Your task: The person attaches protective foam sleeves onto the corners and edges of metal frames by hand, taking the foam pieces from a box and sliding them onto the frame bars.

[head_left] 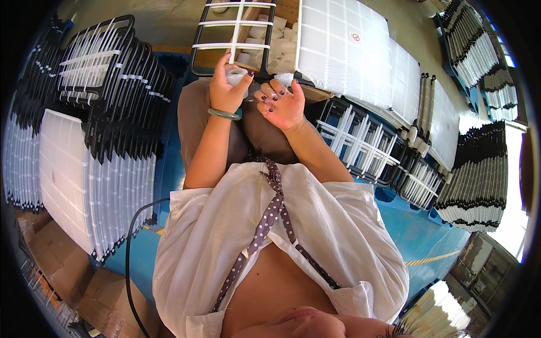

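My left hand [225, 94], with a green bangle at its wrist, grips a small whitish roll [236, 73] that looks like clear film or tape. Its open core faces up between thumb and fingers. Close by on the right, my right hand [286, 108] is turned palm up with its fingers curled in; what they pinch, if anything, is too small to make out. Both hands are above my lap, in front of a black frame with white bars [234, 23]. A crumpled white piece [284, 78] shows just beyond my right fingers.
Beyond the frame, a box holds several white rolls [282, 42]. Wrapped white panels [344, 45] lie to its right. Black-edged frames [112, 73] are stacked at left, with more white-barred frames [360, 135] at right. Brown cartons [110, 301] stand at lower left near a black cable [131, 248].
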{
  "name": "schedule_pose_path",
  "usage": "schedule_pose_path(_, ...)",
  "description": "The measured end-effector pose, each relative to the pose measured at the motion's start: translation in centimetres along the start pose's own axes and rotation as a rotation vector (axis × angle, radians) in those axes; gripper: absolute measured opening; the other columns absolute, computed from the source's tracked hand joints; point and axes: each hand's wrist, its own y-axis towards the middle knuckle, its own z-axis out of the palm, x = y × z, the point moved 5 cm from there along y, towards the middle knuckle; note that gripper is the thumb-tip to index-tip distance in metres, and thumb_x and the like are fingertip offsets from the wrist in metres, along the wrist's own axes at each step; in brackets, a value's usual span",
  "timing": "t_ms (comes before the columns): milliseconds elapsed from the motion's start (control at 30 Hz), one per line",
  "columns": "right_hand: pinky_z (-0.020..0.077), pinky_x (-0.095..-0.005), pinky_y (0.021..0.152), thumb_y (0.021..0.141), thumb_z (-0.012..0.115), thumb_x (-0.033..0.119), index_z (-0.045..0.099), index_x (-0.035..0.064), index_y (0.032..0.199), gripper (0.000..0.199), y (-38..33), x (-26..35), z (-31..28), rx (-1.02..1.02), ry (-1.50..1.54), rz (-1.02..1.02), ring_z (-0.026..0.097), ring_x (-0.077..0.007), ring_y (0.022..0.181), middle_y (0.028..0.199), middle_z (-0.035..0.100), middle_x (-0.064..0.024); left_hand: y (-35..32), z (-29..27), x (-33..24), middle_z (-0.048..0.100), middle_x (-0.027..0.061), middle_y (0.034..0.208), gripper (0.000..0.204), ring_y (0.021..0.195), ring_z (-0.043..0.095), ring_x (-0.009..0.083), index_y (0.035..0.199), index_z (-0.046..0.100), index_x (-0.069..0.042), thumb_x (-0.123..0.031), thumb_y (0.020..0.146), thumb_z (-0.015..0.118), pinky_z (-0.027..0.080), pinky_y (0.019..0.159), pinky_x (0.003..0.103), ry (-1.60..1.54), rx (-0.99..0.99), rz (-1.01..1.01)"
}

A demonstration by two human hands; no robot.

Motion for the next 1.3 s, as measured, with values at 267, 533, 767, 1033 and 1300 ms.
schedule_pose_path(267,0.0236,-0.0253,0.052,0.075,0.055,0.047,0.032,0.0147,0.061,0.042,-0.1,-0.1,-0.1,-0.002,0.04,0.001,0.029,-0.0163,0.068,0.066,0.031,0.0009,-0.3,0.7,0.1,0.058,0.0094,0.081,0.063,0.072,0.059,0.0212,0.116,0.046,-0.004,-0.028,0.065,0.073,0.047,0.067,0.03,0.091,0.039,-0.013)
schedule_pose_path(533,0.0262,-0.0251,0.055,0.076,0.056,0.041,0.033,0.0143,0.063,0.037,-0.1,0.1,0.1,0.014,0.072,-0.021,0.031,-0.0164,0.071,0.067,0.031,0.001,-0.5,1.1,1.2,0.058,0.0103,0.086,0.066,0.078,0.058,0.0223,0.119,0.042,-0.005,-0.032,0.066,0.071,0.046,0.069,0.031,0.131,0.083,-0.073)
schedule_pose_path(767,0.0308,-0.0255,0.058,0.077,0.057,0.029,0.037,0.0145,0.068,0.026,0.0,0.1,0.0,0.057,0.002,-0.026,0.034,-0.016,0.074,0.069,0.033,0.0008,-0.8,1.5,2.8,0.058,0.0081,0.089,0.065,0.081,0.056,0.0152,0.121,0.039,-0.005,-0.028,0.07,0.072,0.044,0.073,0.027,0.093,0.104,-0.142)
schedule_pose_path(1033,0.0357,-0.0289,0.069,0.077,0.057,0.027,0.038,0.0147,0.068,0.024,0.2,-0.2,0.1,0.1,0.015,-0.019,0.038,-0.0161,0.078,0.071,0.039,0.001,-0.7,1.2,2.3,0.058,0.0108,0.091,0.07,0.082,0.057,0.0215,0.121,0.04,-0.005,-0.034,0.066,0.072,0.045,0.073,0.031,0.05,0.062,-0.157)
schedule_pose_path(1300,0.0359,-0.0343,0.083,0.078,0.058,0.027,0.038,0.016,0.066,0.025,0.3,-0.3,0.3,0.105,-0.008,-0.046,0.043,-0.0153,0.079,0.068,0.039,0.0026,-0.4,1.1,2.0,0.058,0.0123,0.091,0.071,0.081,0.057,0.0221,0.121,0.04,-0.003,-0.033,0.066,0.073,0.045,0.073,0.031,0.063,0.056,-0.143)
